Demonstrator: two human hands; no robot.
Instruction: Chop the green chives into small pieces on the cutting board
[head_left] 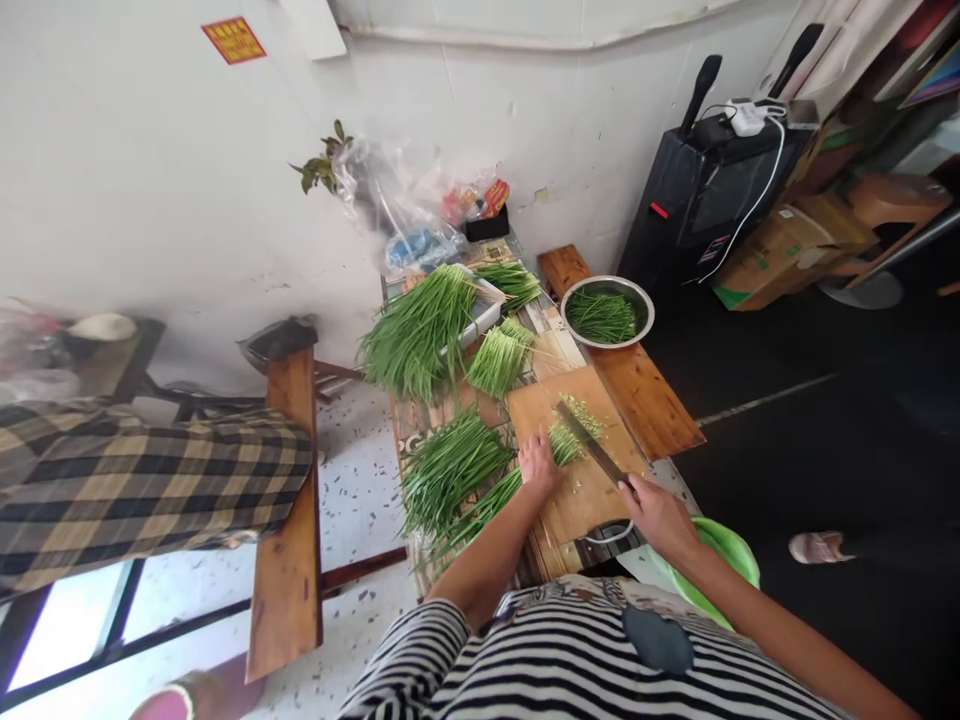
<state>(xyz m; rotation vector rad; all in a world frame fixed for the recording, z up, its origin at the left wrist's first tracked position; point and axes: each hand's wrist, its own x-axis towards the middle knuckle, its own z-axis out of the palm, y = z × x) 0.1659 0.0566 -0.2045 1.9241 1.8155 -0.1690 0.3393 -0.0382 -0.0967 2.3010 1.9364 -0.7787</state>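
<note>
My left hand (540, 462) is closed over a bunch of garlic chives (491, 497) lying on the wooden cutting board (592, 510). Its pale cut ends point to the right, towards the blade. In my right hand (660, 515) is a kitchen knife (591, 443), its handle gripped and its blade slanting up and left across the board. Small chopped bits (581, 412) lie around the blade. Left of the board rests a loose heap of green chives (450, 470). Behind it are a pale-stemmed bundle (499, 358) and a large pile (424, 330) partly on a white tray (482, 318).
A metal bowl (649, 318) holding cut greens stands on the wooden bench (652, 400) at the right. A green basin (724, 555) is below my right forearm. Plastic bags (405, 205) sit at the table's back; a black speaker (690, 200) stands by the wall.
</note>
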